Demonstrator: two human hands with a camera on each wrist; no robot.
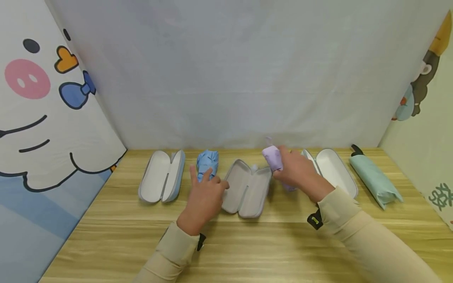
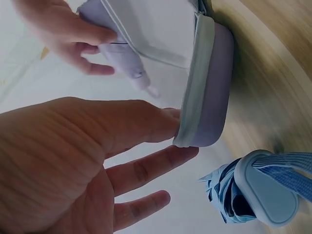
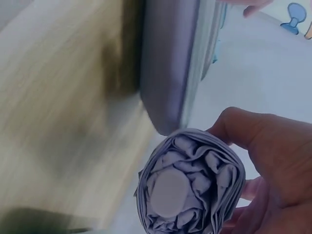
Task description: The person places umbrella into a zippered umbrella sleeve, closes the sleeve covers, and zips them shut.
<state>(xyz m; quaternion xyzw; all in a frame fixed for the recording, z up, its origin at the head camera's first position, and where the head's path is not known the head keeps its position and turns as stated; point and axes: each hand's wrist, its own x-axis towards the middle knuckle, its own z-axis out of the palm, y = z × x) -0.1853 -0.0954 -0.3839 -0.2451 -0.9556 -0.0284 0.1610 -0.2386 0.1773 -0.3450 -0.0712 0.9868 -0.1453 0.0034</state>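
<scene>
In the middle of the table lies an open purple glasses-style case (image 1: 235, 188) with a pale lining. My left hand (image 1: 206, 200) pinches its left rim between thumb and finger, the other fingers spread out. A folded blue umbrella (image 1: 207, 160) is just beyond those fingers; its light-blue handle end (image 2: 268, 187) and strap show in the left wrist view. My right hand (image 1: 297, 169) grips a folded purple umbrella (image 1: 272, 157) at the case's right side. The right wrist view shows the umbrella's gathered fabric end (image 3: 195, 170) close to the case's purple shell (image 3: 168, 63).
An open blue case (image 1: 153, 177) with white lining stands at the left. Another open white-lined case (image 1: 336, 169) is partly hidden behind my right forearm. A folded green umbrella (image 1: 375, 179) with a black strap lies far right. A pale curtain (image 1: 247, 78) hangs behind the table.
</scene>
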